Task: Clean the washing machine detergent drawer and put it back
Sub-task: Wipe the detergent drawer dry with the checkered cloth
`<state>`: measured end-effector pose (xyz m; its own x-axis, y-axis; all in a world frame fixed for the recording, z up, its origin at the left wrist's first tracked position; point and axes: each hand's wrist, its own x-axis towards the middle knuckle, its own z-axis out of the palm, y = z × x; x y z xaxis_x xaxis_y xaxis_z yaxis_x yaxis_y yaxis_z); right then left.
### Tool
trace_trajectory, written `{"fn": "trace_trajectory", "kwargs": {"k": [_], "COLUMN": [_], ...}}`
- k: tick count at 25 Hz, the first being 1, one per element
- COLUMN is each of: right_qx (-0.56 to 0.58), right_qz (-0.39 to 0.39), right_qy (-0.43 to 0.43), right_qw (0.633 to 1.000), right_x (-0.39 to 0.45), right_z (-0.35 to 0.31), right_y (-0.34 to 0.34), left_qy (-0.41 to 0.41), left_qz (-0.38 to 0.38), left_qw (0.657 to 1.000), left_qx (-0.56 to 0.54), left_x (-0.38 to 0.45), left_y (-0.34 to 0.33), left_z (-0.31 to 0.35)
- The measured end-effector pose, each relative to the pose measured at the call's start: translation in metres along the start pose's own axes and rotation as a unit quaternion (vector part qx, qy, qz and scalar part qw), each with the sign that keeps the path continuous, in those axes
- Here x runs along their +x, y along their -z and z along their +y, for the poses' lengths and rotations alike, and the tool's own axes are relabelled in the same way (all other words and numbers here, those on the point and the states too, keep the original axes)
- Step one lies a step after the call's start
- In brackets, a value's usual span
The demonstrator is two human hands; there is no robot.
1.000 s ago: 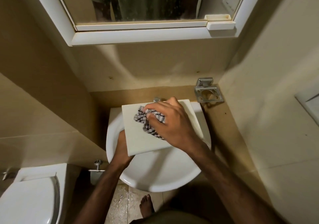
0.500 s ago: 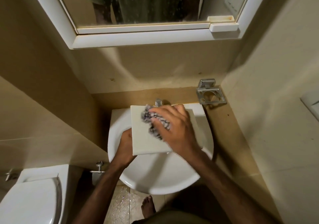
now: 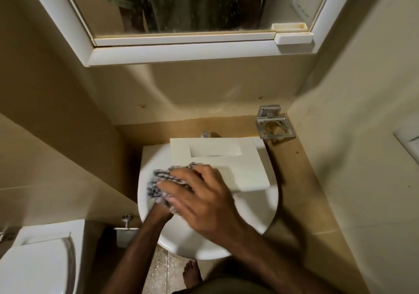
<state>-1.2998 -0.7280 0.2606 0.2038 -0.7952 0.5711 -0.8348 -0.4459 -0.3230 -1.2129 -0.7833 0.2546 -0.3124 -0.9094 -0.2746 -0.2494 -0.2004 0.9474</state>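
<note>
Foot (image 3: pixel 192 271): bare, on the wet floor tiles below the basin.
Left hand (image 3: pixel 158 212): mostly hidden under the right hand; its grip cannot be told.
Right hand (image 3: pixel 199 194): fingers curled, pressing a checked cloth (image 3: pixel 161 180) against the drawer's near left corner.
Detergent drawer (image 3: pixel 238 166): white, lying flat across the sink (image 3: pixel 260 203), its recessed handle facing up.
Tap (image 3: pixel 205 134): just behind the drawer's far edge.
Metal holder (image 3: pixel 274 125): on the wall, right of the sink.
Mirror frame (image 3: pixel 181 53): above.
</note>
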Motion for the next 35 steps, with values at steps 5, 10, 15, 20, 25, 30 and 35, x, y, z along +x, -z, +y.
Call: {"fn": "trace_trajectory", "kwargs": {"k": [5, 10, 15, 20, 25, 30, 35], "right_qx": [-0.043, -0.014, 0.019, 0.001, -0.012, -0.113, -0.019], "right_qz": [0.083, 0.051, -0.030, -0.053, -0.097, -0.005, -0.052], "right_qy": [-0.308, -0.238, -0.152, -0.211, -0.213, -0.294, -0.112], "right_qw": [0.947, 0.970, 0.988, 0.976, 0.972, 0.949, 0.992], "right_x": [-0.022, 0.002, -0.011, 0.028, 0.029, 0.003, 0.000], "right_z": [0.098, 0.070, 0.061, 0.073, 0.068, 0.071, 0.025], "right_y": [0.021, 0.022, 0.030, 0.023, 0.025, 0.018, 0.007], "left_qy": [-0.135, -0.127, -0.137, -0.156, -0.147, -0.121, -0.125], "left_qz": [-0.004, 0.007, 0.007, -0.025, -0.014, 0.000, -0.007], "left_qw": [0.984, 0.979, 0.983, 0.983, 0.982, 0.983, 0.982], "left_qx": [-0.114, -0.159, -0.124, -0.096, -0.117, -0.135, -0.140], "left_x": [0.002, 0.011, 0.007, -0.001, -0.001, 0.001, 0.008], "left_y": [0.049, 0.047, 0.062, 0.055, 0.054, 0.037, 0.033], "left_z": [-0.055, -0.055, -0.058, -0.046, -0.050, -0.047, -0.053]}}
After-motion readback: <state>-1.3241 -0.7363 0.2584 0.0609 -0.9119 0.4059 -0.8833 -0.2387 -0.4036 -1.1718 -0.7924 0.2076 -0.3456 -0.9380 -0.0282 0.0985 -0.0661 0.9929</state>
